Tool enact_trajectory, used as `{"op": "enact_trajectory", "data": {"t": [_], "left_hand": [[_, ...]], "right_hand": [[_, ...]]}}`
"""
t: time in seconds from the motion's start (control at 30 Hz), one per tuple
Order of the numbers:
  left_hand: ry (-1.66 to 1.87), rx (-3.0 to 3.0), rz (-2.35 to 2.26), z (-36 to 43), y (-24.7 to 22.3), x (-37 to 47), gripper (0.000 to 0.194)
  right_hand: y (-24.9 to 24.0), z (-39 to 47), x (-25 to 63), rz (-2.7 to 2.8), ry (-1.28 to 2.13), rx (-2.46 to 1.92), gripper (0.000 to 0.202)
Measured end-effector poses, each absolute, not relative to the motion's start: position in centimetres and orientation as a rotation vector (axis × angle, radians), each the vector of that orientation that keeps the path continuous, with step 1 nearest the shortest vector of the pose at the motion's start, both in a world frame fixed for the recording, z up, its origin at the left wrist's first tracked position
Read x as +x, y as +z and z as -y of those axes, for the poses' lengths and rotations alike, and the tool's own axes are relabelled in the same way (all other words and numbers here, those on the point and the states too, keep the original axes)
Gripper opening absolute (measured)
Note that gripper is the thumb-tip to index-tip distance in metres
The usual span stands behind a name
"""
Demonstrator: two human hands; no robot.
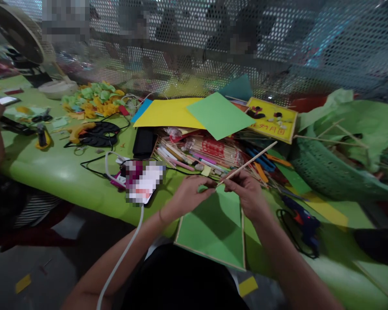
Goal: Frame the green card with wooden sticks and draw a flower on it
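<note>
My right hand (248, 193) pinches a thin, pale wooden stick (255, 159), which slants up to the right. At the stick's lower end, the thumb and fingers of my left hand (192, 191) are closed on its tip. Below both hands lies a green card panel (210, 237) with pale sticks along its visible edges; its far edge is partly hidden by the hands. Just beyond them is a pile of loose sticks and pens (177, 155), with a red-printed clear packet of sticks (213, 147).
A hot glue gun (302, 221) lies right of the panel, near a green basket (330, 168). To the left are a phone (147, 183) with a white cable, scissors and a fan (19, 32). Yellow card (168, 113) and a perforated screen stand behind. Another person's arm shows far left.
</note>
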State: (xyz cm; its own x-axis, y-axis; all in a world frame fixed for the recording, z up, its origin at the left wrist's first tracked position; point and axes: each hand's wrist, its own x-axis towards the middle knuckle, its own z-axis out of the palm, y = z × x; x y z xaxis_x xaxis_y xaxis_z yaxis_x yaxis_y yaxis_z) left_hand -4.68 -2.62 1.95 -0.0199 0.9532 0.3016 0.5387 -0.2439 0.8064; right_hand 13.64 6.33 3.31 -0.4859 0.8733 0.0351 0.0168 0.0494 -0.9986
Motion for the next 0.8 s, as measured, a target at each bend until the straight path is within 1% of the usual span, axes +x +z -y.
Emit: {"op": "enact_trajectory", "data": {"t": [0.1, 0.2, 0.27, 0.33, 0.37, 0.47, 0.5, 0.67, 0.8], "left_hand": [[1.144, 1.824, -1.607, 2.0, 2.0, -4.4, 0.008], [1.103, 1.878, -1.650, 1.8, 2.2, -5.0, 0.010], [1.041, 1.951, -1.699, 1.7, 2.3, -5.6, 0.010], [0.930, 2.052, -1.792, 1.6, 2.4, -6.2, 0.011], [0.878, 2.092, -1.831, 1.6, 2.4, -6.5, 0.011], [0.822, 2.123, -1.853, 1.3, 2.0, -6.9, 0.012], [0.826, 2.120, -1.844, 1.2, 1.9, -7.0, 0.012], [0.874, 2.084, -1.830, 0.8, 0.9, -7.2, 0.010], [0.975, 1.986, -1.895, 0.8, 0.6, -8.1, 0.010]], "right_hand": [[2.8, -6.6, 14.1, 1.611, 1.500, -0.894, 0.029], [3.0, -8.1, 15.7, 1.556, 1.325, -0.896, 0.033], [3.4, -9.3, 17.4, 1.503, 1.118, -0.905, 0.048], [3.7, -10.2, 19.1, 1.580, 0.878, -0.928, 0.066], [3.8, -10.4, 19.9, 1.675, 0.742, -0.943, 0.064], [3.8, -10.3, 21.3, 2.031, 0.393, -0.919, 0.024], [3.7, -10.1, 21.5, 2.131, 0.320, -0.897, 0.016], [2.8, -9.4, 21.8, 2.400, 0.173, -0.890, 0.020], [2.0, -9.7, 22.2, 2.444, 0.259, -0.852, 0.020]]}}
